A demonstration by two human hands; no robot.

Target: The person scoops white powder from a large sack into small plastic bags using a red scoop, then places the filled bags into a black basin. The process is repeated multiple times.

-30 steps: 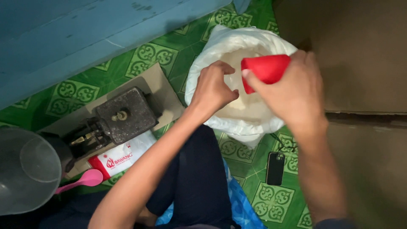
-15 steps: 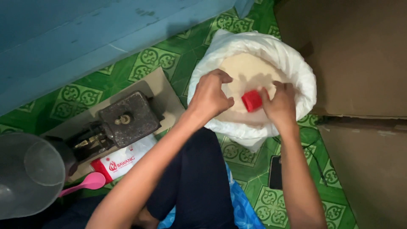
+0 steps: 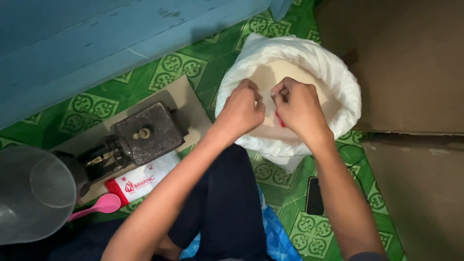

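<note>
Upper centre of frame: left hand and right hand curled, fingertips pinching something small, unclear, over white sack of pale grain; red scoop mostly hidden beneath. Best kept low over sack.

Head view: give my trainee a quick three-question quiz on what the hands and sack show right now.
1. True or false: both hands are over the open white sack.
2. What colour is the scoop barely showing under the right hand?
3. What lies on the green floor right of the person's leg: A) a dark phone, B) a pink spoon, C) a clear plastic jug?

Key: 1 true, the left hand is there too. 2 red. 3 A.
</note>
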